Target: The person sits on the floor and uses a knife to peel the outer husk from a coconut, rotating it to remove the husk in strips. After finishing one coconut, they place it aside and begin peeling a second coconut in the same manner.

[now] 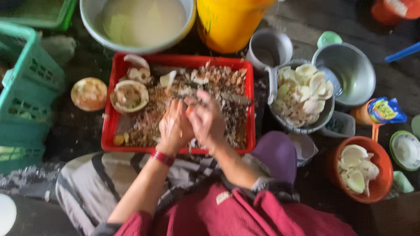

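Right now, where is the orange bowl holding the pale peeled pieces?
In the head view, the orange bowl sits at lower right, outside the red tray, below the metal bowl of pale pieces and beside a small white dish.

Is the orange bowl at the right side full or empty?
Partly full: the orange bowl holds several pale white pieces, while some of its inner wall stays bare.

A dark, wet-looking ground (306,22) lies all around, dimly lit. Green plastic crates (26,87) stand along one edge, and a yellow bucket (227,22) stands at the far side.
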Tool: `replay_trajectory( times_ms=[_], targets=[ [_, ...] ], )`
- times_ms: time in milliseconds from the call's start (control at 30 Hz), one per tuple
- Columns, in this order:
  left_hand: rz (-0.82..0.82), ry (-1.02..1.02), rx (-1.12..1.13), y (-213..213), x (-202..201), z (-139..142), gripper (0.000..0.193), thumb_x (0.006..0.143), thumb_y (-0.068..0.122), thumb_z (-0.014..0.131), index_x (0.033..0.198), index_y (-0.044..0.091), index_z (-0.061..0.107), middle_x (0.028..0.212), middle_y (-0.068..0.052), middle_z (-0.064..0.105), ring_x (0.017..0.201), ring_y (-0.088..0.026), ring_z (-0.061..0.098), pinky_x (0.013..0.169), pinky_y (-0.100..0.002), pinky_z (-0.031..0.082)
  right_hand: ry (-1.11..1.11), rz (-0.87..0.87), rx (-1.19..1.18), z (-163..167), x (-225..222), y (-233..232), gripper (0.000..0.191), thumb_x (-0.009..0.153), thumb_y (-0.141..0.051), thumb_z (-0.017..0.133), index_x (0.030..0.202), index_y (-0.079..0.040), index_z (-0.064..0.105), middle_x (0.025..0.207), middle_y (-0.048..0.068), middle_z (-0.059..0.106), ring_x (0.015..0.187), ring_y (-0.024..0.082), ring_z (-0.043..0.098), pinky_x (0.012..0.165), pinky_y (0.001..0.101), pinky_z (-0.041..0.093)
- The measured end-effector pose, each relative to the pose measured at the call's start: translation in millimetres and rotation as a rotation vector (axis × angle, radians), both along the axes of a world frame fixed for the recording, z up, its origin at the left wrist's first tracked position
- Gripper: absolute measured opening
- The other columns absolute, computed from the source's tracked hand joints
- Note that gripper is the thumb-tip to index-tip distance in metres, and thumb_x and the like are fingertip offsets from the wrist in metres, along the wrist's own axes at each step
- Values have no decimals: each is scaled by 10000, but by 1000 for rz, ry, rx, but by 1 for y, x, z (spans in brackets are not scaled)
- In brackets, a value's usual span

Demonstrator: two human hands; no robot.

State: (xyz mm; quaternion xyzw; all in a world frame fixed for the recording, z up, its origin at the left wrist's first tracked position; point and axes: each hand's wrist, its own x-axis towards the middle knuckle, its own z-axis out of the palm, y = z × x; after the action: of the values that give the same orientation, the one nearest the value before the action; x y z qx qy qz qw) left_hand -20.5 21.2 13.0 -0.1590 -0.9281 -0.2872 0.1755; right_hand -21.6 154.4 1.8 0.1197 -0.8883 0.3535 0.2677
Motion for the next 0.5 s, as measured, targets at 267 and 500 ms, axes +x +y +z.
replay_trajectory(
  times_ms=[267, 500],
  targets=[
    [-6, -217, 43, 0, 3, 41, 952, 446, 308, 954, 1293, 105, 569, 1202, -153, 610, 1126, -380, 603, 827, -486, 536, -603, 213, -891, -45, -46, 34, 312, 999, -308, 615, 1133, -80, 782, 1163, 77, 760, 1061, 191, 707, 970, 329, 541],
    [160, -374, 143, -5, -3, 18, 853, 635, 371, 910, 1355, 98, 542, 1205, -153, 625, 967, -335, 687, 803, -451, 579, 86, 41, -92, -40, -7, 11, 306, 1057, -370, 593, 1049, -116, 763, 1213, 134, 712, 1064, 256, 665, 910, 322, 566]
  ],
)
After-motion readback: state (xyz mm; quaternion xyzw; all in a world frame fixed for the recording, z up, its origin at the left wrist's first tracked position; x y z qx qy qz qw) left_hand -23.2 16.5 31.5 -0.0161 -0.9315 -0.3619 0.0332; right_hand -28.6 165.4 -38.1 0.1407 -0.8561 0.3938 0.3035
